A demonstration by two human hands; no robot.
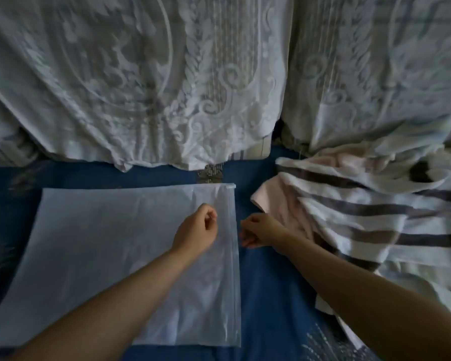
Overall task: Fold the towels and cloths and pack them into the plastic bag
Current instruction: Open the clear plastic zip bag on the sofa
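A large translucent white plastic bag (102, 251) lies flat on the blue bedspread, its zip edge along its right side. My left hand (197, 230) rests on the bag near that edge, fingers curled with nothing visible in them. My right hand (258, 230) hovers just right of the bag's edge, fingers loosely bent and apart, holding nothing. To the right lies a rumpled heap: a white towel with dark stripes (362, 217), a pale pink cloth (271, 199) under it, and a whitish cloth (401, 147) on top.
White lace curtains (154, 87) hang down to the bed along the far side. The blue bedspread (266, 295) shows between the bag and the towel heap, with a patterned patch (323, 345) at the near edge.
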